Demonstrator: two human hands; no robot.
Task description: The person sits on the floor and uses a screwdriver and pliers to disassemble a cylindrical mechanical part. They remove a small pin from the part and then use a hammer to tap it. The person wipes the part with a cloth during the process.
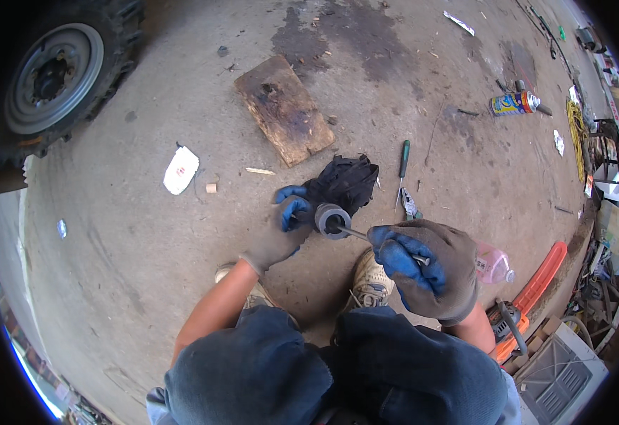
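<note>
My left hand [281, 230], in a gray and blue glove, has its fingers wrapped round the side of a gray metal cylinder [332, 229] with a round bore facing up. A bundle of black cloth [341, 180] lies against the cylinder and those fingers. My gloved right hand [415, 265] is closed on a thin metal rod [352, 232], whose far end enters the bore and is hidden there. Just beyond, a green-handled screwdriver [403, 159] and pliers [407, 204] lie on the concrete floor.
A wooden board [284, 110], white packet [180, 170], spray can [513, 104], pink bottle [495, 265] and orange chainsaw [507, 327] lie around me. A tractor-type wheel [54, 78] is at the upper left, yellow cord [577, 142] and clutter along the right edge.
</note>
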